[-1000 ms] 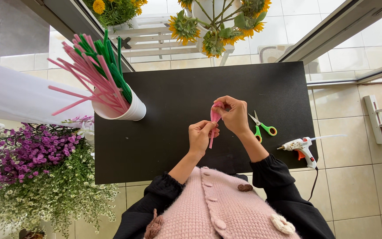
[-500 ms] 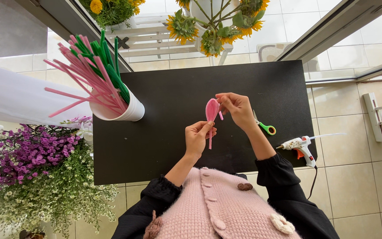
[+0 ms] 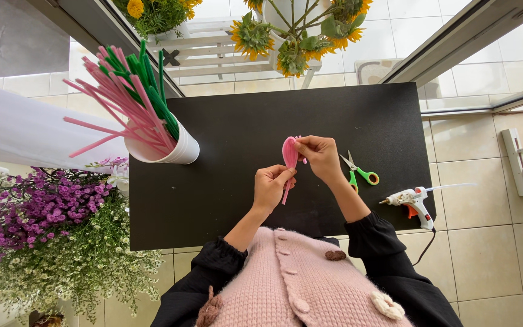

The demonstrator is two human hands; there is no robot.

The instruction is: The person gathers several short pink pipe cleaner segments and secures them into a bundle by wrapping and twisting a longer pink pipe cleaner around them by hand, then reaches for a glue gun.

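- Nearest the camera, a pink knitted cardigan over dark sleeves fills the six o'clock edge of the view.
- The left hand (image 3: 271, 186) sits just above it, its fingers pinched together on the lower stem of a pink pipe-cleaner petal (image 3: 289, 156), which is held above the middle of the black tabletop (image 3: 213, 181).
- The right hand (image 3: 317, 155), at one o'clock from the left, has its fingers clamped on the petal's upper edge.
- The petal already reads as a filled, rounded loop with a short stem hanging down, so the shaping looks largely done; no further petals or an assembled flower show anywhere.
- At three o'clock of the hands lie green-handled scissors (image 3: 358, 172), and beyond them a white glue gun (image 3: 411, 201) at the tabletop's edge, neither being touched.
- At ten o'clock, a white cup (image 3: 174, 152) holds many unused pink and green pipe cleaners (image 3: 129, 97).
- Farthest, at twelve o'clock, stand sunflowers (image 3: 298, 33).
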